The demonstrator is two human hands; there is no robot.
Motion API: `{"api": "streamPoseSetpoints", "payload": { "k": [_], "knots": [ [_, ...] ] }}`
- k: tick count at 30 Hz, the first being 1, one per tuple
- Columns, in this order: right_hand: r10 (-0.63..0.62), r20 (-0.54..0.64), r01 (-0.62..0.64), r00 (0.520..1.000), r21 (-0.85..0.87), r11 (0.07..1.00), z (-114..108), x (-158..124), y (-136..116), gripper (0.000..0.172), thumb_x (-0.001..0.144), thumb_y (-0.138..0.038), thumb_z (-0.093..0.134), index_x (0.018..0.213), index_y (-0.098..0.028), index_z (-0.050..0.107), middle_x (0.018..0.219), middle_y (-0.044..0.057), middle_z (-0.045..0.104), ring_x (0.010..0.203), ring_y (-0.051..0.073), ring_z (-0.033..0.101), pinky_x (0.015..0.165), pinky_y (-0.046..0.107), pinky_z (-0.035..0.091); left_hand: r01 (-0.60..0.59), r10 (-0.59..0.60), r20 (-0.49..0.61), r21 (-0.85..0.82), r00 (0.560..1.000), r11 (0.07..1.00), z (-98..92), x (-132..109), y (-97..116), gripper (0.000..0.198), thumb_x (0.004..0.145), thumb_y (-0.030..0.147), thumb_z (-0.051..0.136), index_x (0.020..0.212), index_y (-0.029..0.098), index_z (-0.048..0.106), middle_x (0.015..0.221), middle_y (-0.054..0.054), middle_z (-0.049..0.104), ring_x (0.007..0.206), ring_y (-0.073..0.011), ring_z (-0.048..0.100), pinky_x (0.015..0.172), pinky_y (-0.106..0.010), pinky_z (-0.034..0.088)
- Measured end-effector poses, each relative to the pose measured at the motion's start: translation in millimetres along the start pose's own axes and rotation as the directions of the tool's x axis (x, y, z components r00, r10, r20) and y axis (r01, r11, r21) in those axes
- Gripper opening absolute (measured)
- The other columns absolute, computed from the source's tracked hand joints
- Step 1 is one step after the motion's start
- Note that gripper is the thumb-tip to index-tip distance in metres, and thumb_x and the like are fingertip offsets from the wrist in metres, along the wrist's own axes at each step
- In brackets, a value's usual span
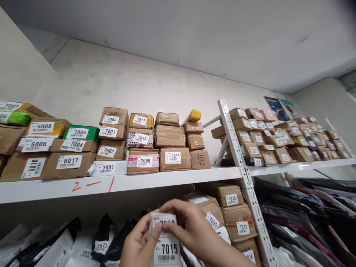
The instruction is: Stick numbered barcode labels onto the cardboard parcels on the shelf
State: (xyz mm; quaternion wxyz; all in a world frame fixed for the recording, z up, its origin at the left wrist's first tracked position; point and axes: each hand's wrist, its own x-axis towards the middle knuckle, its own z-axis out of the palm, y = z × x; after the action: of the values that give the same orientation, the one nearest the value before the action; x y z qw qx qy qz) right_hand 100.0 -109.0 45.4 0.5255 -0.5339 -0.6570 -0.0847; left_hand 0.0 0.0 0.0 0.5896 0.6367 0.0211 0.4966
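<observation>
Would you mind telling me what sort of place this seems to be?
Most likely a parcel pickup or sorting depot: a white shelf stacked with numbered cardboard parcels, hand-marked "2-1", and both hands, left hand and right hand, holding a strip of numbered labels.

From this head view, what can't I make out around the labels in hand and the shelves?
- Upper label on the strip: its number is covered by the left hand and right hand; only the 7015 label below reads.
- Strip's lower end: cut off by the bottom edge.
- Parcels on the far right shelf: label numbers too small.
- Dark bags under the shelf board: in shadow, most labels unreadable.
</observation>
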Motion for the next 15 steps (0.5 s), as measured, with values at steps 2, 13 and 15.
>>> {"api": "streamPoseSetpoints", "payload": {
  "k": [2, 13, 15],
  "knots": [
    [0.088, -0.071, -0.080, 0.994, 0.103, 0.991, 1.3, 9.4, 13.1, 0.016, 0.070, -0.025, 0.068, 0.084, -0.018, 0.067, 0.067, -0.001, 0.060, 0.059, 0.012, 0.050, 0.054, 0.023, 0.038, -0.025, 0.025, -0.051, 0.003, 0.998, 1.000, 4.8, 6.6, -0.6, 0.047, 0.060, 0.056, 0.073, 0.084, 0.016, 0.070, 0.071, -0.004, 0.072, 0.064, -0.0170, 0.063, 0.060, -0.022, 0.051],
    [0.077, -0.234, -0.030, 0.969, 0.198, 0.980, 2.4, 12.1, 23.7, 0.018, 0.077, -0.036, 0.063, 0.083, -0.018, 0.062, 0.065, -0.001, 0.057, 0.057, 0.012, 0.048, 0.052, 0.024, 0.037, -0.050, 0.048, -0.042, -0.057, 0.998, 0.997, 15.9, 14.1, 4.5, 0.044, 0.060, 0.050, 0.075, 0.086, 0.015, 0.067, 0.072, -0.003, 0.069, 0.065, -0.0163, 0.061, 0.062, -0.024, 0.050],
    [0.006, -0.269, 0.026, 0.963, 0.115, 0.993, 5.6, 15.1, 24.5, 0.013, 0.080, -0.032, 0.061, 0.079, -0.019, 0.063, 0.070, 0.000, 0.061, 0.062, 0.013, 0.052, 0.055, 0.024, 0.039, -0.066, 0.067, -0.104, 0.016, 0.992, 0.998, 14.3, 17.7, -0.3, 0.042, 0.061, 0.055, 0.072, 0.074, 0.016, 0.063, 0.059, 0.001, 0.063, 0.055, -0.0129, 0.055, 0.052, -0.021, 0.045]
  ]
}}
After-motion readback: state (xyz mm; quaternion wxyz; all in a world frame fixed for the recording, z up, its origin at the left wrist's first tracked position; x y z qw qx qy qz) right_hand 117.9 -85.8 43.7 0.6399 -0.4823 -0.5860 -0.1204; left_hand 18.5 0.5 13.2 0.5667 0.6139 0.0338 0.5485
